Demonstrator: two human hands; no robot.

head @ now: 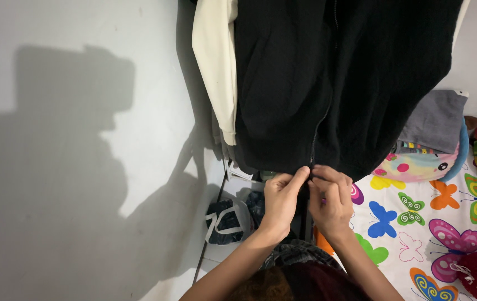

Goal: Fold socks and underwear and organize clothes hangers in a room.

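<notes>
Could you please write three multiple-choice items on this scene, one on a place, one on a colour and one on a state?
1. Where do both hands meet?
A. at the bottom hem of the black jacket, by its zipper
B. on the cream sleeve
C. on the grey cloth

2. What colour is the sleeve hanging beside the jacket?
A. red
B. cream
C. blue

3. How does the jacket's front stand?
A. wide open
C. closed along the zipper line above the hands
B. lying flat on the sheet

Answers: 1 A, the left hand and right hand pinch the hem; 2 B, it is pale cream; 3 C, both halves meet along the zipper.
</notes>
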